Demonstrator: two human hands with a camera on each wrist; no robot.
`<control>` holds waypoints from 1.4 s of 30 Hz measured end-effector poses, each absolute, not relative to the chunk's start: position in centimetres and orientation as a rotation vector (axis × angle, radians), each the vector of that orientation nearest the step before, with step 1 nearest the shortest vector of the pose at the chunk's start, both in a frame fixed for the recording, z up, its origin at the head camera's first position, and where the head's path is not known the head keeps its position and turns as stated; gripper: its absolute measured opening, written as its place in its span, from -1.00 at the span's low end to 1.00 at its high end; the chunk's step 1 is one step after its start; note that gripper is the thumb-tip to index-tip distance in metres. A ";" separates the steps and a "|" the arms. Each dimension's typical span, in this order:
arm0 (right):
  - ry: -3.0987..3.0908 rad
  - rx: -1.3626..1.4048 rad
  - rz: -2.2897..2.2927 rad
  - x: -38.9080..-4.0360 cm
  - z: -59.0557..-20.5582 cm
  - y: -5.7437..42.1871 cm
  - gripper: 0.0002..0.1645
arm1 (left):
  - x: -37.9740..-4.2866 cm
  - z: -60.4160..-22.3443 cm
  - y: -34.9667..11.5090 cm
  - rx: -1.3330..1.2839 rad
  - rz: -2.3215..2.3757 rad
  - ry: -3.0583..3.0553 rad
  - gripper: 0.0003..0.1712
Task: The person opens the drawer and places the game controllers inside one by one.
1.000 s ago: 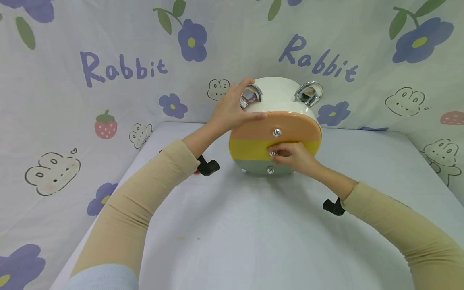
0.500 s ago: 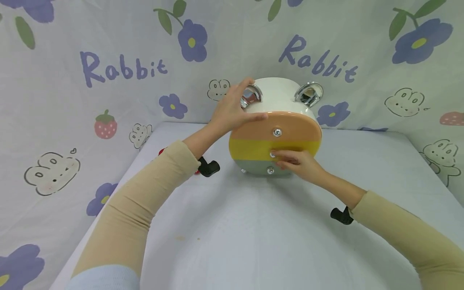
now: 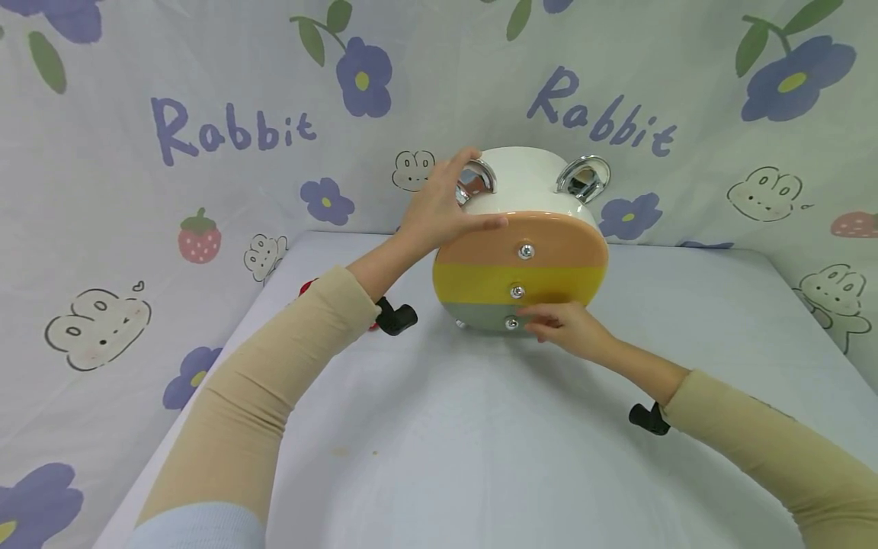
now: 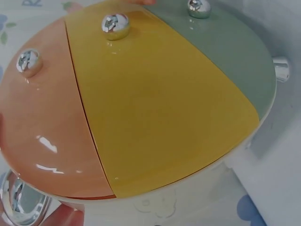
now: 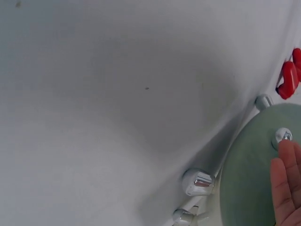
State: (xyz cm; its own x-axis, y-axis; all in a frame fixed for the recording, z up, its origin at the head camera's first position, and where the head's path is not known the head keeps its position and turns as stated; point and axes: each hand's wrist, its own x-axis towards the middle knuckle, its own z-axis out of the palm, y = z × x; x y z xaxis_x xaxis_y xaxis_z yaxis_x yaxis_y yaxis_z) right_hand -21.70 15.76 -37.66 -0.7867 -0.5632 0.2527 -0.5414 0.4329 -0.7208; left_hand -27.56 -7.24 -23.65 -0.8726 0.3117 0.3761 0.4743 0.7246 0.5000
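Note:
A rounded white drawer box (image 3: 521, 171) stands on the table, its front banded into orange, yellow (image 4: 155, 99) and green drawers, each with a silver knob. All three fronts look flush. Chrome ear-like loops rise at its upper corners. My left hand (image 3: 439, 206) grips the upper left corner, fingers around the left chrome loop (image 4: 23, 200) and thumb along the orange front. My right hand (image 3: 572, 328) is at the green drawer (image 5: 249, 174), its fairly straight fingertips right beside the lowest knob (image 3: 511, 323). The right wrist view shows those fingers overlapping the knob's edge.
Short silver feet (image 5: 197, 182) support the box. A glossy red object (image 5: 289, 77) lies on the table beyond the box's left side, mostly behind my left sleeve in the head view. Behind stands a printed rabbit-and-flower cloth (image 3: 240, 69). Black mounts (image 3: 398, 316) show at both wrists.
My right hand has let go of the yellow drawer's middle knob and moved down to the green drawer's knob. The left hand and the box have stayed in place.

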 end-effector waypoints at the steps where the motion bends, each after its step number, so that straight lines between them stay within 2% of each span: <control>1: 2.638 -1.003 -1.305 -21.7 -37.8 15.7 -0.70 | -27.6 -23.7 -7.2 -0.619 -0.877 -2.667 0.04; 24: 2.662 -0.996 -1.251 -22.3 -38.2 14.5 -0.65 | -27.4 -23.3 -7.5 -0.653 -0.847 -2.687 0.10; 42: 2.688 -0.986 -1.231 -22.3 -38.0 14.5 -0.66 | -27.5 -23.3 -7.6 -0.612 -0.876 -2.719 -0.02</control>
State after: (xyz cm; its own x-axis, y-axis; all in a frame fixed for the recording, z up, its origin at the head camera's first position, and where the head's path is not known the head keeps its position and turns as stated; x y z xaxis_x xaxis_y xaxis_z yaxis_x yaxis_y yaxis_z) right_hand -22.27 14.47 -38.05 -0.7997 -0.5552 0.2284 -0.5357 0.4881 -0.6891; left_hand -27.49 -7.55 -23.29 -0.8892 0.3197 0.3272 0.4506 0.7356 0.5059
